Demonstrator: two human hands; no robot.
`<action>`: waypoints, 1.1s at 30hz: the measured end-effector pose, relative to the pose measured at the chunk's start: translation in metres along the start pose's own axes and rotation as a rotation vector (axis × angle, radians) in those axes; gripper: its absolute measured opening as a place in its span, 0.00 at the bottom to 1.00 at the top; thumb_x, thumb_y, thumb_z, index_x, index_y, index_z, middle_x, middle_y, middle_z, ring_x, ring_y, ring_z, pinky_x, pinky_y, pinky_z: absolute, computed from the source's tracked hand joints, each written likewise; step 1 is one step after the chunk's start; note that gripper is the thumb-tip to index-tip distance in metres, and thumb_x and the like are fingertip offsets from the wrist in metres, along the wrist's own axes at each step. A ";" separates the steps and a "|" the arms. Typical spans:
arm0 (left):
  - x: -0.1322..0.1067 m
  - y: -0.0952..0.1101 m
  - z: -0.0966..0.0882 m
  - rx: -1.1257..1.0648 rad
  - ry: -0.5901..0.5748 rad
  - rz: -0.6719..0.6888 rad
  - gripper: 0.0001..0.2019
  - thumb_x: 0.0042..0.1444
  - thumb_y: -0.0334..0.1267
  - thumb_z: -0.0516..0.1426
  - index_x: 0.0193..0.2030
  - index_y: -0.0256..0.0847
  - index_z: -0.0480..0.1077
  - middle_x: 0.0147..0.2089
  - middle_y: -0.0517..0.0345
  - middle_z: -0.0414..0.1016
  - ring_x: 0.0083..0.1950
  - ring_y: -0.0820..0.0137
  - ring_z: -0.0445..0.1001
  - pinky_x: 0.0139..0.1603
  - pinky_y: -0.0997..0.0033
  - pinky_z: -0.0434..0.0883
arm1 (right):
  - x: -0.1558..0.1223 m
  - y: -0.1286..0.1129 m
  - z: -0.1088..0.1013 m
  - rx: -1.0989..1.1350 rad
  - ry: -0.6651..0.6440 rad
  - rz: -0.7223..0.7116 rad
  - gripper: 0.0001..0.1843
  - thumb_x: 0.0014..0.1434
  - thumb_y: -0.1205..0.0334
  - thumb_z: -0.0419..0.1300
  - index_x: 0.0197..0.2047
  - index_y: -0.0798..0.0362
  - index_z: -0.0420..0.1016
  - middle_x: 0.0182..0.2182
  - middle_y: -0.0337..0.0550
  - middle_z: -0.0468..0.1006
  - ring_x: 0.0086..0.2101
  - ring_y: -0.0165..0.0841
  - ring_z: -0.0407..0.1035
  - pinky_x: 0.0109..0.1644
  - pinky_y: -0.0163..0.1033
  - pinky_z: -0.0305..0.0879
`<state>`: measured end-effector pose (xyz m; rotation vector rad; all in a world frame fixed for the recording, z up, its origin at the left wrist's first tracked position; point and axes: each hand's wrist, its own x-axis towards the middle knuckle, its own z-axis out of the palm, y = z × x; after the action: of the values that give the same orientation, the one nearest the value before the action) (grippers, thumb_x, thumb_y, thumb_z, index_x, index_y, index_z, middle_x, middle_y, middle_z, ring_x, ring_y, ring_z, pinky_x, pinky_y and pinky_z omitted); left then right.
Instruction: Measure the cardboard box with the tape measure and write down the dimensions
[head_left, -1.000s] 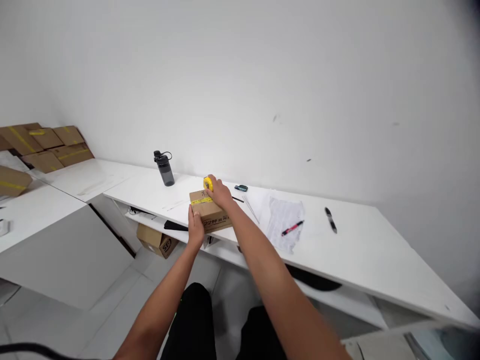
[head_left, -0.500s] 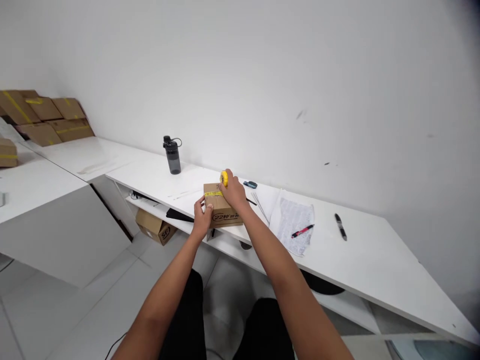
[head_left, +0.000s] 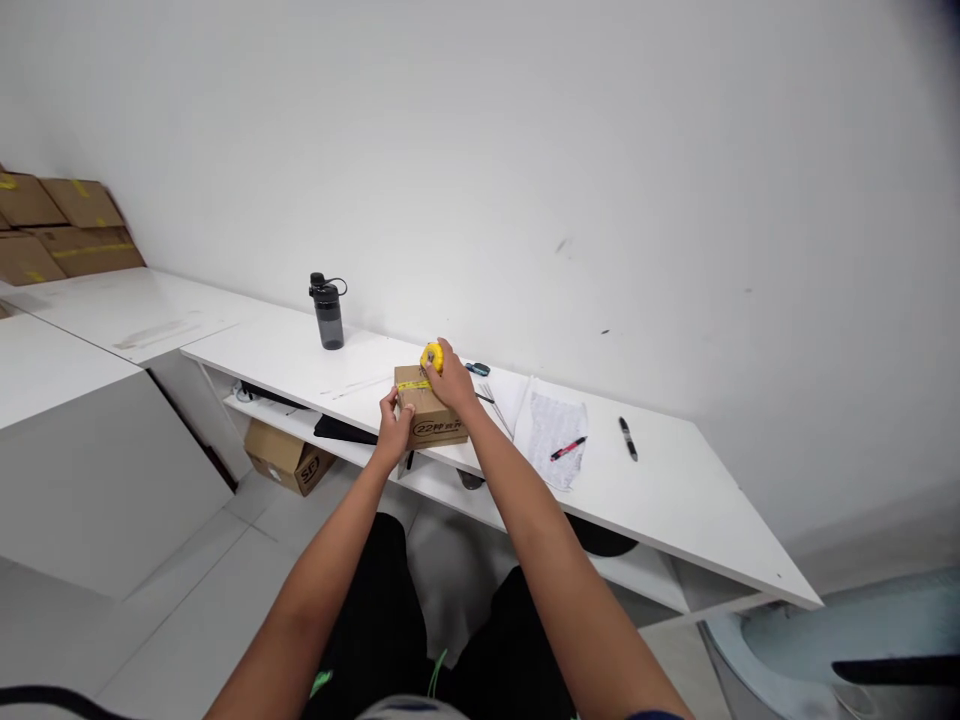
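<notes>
A small brown cardboard box [head_left: 430,400] with black printing on its front rests at the front edge of the white table. My left hand [head_left: 394,430] is closed on the box's left side, the thumb against its front and the fingers near the end of a yellow strip. In my right hand [head_left: 454,383] is a yellow tape measure [head_left: 431,356], held over the box's far right edge. Its yellow blade [head_left: 412,384] lies across the top of the box between my hands. My right fingers partly hide the tape measure and the box's right side.
A dark water bottle [head_left: 328,315] stands left of the box. To the right lie a dark blue tool [head_left: 478,369], a written paper [head_left: 551,420], a red pen [head_left: 568,448] and a black pen [head_left: 628,438]. Another carton [head_left: 285,455] sits below; stacked boxes [head_left: 82,215] stand far left.
The view has shifted, so the table's things appear further left. The tape measure has turned to show more of its round face. Both hands keep their holds.
</notes>
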<state>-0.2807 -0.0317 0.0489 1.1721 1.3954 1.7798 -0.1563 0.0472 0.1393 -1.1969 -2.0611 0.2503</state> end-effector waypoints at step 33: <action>0.154 0.039 0.024 0.632 -0.448 -0.076 0.21 0.55 0.53 0.55 0.19 0.41 0.67 0.22 0.56 0.71 0.27 0.66 0.66 0.32 0.67 0.61 | -0.093 -0.039 -0.051 -0.354 -0.254 0.104 0.32 0.66 0.48 0.47 0.70 0.43 0.51 0.42 0.50 0.80 0.35 0.43 0.75 0.37 0.42 0.64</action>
<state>-0.3243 0.0994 0.1310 1.6774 1.7284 0.9404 -0.1196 -0.0596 0.1494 -1.5545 -2.3330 0.0895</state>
